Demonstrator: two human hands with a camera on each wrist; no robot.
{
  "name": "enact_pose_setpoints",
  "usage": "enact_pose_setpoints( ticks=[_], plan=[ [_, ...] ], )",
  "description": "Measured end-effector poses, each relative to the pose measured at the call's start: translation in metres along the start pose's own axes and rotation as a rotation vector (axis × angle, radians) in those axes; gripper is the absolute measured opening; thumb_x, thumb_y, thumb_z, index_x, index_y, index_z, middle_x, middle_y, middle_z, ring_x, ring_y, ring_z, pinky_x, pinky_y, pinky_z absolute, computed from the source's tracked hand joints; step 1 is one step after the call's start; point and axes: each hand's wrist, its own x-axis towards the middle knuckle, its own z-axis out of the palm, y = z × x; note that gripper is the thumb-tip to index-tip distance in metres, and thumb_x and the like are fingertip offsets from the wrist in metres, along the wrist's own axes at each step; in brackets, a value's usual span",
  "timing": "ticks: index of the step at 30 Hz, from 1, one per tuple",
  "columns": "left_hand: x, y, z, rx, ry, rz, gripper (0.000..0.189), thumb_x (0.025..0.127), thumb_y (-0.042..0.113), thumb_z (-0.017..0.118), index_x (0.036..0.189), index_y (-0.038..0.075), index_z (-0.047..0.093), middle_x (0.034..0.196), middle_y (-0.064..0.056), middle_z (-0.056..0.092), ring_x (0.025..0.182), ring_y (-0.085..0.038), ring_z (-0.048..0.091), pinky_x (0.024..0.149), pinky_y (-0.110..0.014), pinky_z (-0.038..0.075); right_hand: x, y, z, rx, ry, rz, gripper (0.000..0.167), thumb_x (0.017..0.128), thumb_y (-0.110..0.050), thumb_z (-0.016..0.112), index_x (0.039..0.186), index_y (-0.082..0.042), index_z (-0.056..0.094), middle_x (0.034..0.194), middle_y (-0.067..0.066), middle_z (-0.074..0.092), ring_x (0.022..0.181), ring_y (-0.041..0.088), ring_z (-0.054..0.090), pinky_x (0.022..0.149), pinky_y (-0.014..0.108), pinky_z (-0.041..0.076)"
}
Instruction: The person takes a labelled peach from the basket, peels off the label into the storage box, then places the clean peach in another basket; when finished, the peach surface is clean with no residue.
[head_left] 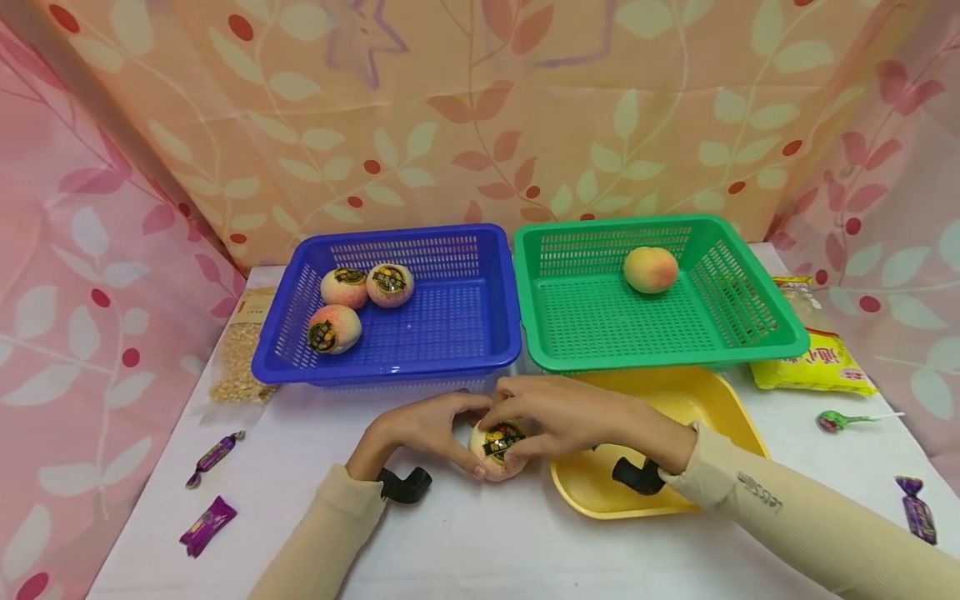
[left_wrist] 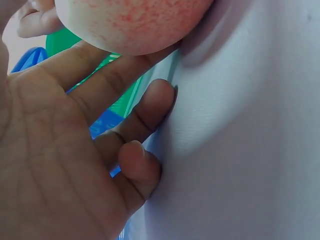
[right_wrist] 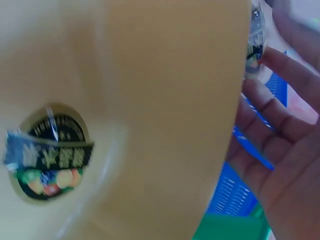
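A pale pink peach [head_left: 491,468] with a black-and-gold sticker [head_left: 501,438] sits low over the white table, between both hands. My left hand [head_left: 423,427] holds it from the left, thumb at its near side and fingers behind it. In the left wrist view the peach [left_wrist: 137,25] shows speckled red, with the ring and little fingers free of it. From the right, my right hand [head_left: 573,414] grips the peach, its thumb at the sticker's edge. The right wrist view shows another fruit sticker [right_wrist: 52,155] on the yellow tray [right_wrist: 170,115].
Behind the hands stand a blue basket [head_left: 390,372] with three stickered peaches [head_left: 335,329] and a green basket [head_left: 600,321] with one peach [head_left: 650,270] showing no sticker. Wrapped candies [head_left: 207,527], a lollipop [head_left: 834,421], a grain bag [head_left: 238,358] and a yellow packet [head_left: 813,364] lie around.
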Motion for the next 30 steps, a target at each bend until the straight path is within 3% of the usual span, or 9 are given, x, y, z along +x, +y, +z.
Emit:
enact_pose_setpoints(
  ticks=[7,13,17,22,25,30],
  plan=[
    [0.001,0.0,0.001,-0.024,-0.005,0.009,0.06,0.072,0.033,0.093,0.125,0.025,0.065,0.116,0.011,0.066,0.109,-0.008,0.06,0.101,-0.028,0.049,0.004,0.001,0.006,0.085,0.085,0.001,0.014,0.097,-0.02,0.07,0.109,-0.021,0.078,0.1,-0.008,0.066,0.093,0.008,0.061,0.085,0.024,0.054],
    [0.004,0.001,0.003,-0.032,-0.009,0.024,0.056,0.072,0.031,0.093,0.121,0.023,0.066,0.112,0.01,0.067,0.104,-0.009,0.06,0.097,-0.028,0.05,0.003,0.0,0.004,0.152,0.098,0.018,0.006,0.096,-0.014,0.07,0.096,-0.018,0.074,0.095,-0.009,0.065,0.092,0.008,0.062,0.086,0.026,0.057],
    [0.004,0.001,0.002,-0.031,-0.01,0.018,0.063,0.072,0.032,0.093,0.128,0.023,0.065,0.119,0.01,0.067,0.111,-0.008,0.06,0.103,-0.028,0.048,-0.002,-0.002,0.001,0.201,0.122,0.022,0.006,0.098,-0.014,0.067,0.095,-0.018,0.071,0.095,-0.009,0.066,0.091,0.004,0.058,0.085,0.023,0.055],
    [0.003,-0.001,0.0,-0.037,-0.019,0.013,0.073,0.073,0.031,0.093,0.139,0.025,0.06,0.131,0.01,0.065,0.12,-0.01,0.059,0.108,-0.029,0.046,-0.016,-0.002,-0.004,0.365,0.213,0.053,0.008,0.101,-0.012,0.062,0.098,-0.015,0.069,0.094,-0.004,0.071,0.088,0.005,0.061,0.076,0.025,0.056],
    [0.001,-0.003,-0.001,-0.049,-0.019,0.012,0.076,0.073,0.03,0.092,0.142,0.025,0.059,0.134,0.008,0.065,0.121,-0.012,0.059,0.108,-0.03,0.047,-0.028,0.001,-0.009,0.445,0.241,0.103,0.007,0.101,-0.012,0.063,0.1,-0.015,0.069,0.094,-0.003,0.073,0.087,0.007,0.065,0.075,0.026,0.057],
    [-0.001,-0.005,-0.002,-0.063,-0.01,-0.003,0.076,0.073,0.03,0.092,0.142,0.024,0.059,0.136,0.007,0.064,0.125,-0.013,0.058,0.11,-0.033,0.045,-0.055,0.01,-0.016,0.478,0.253,0.219,0.007,0.099,-0.011,0.066,0.104,-0.016,0.069,0.094,-0.005,0.073,0.085,0.009,0.067,0.075,0.028,0.058]
  ],
)
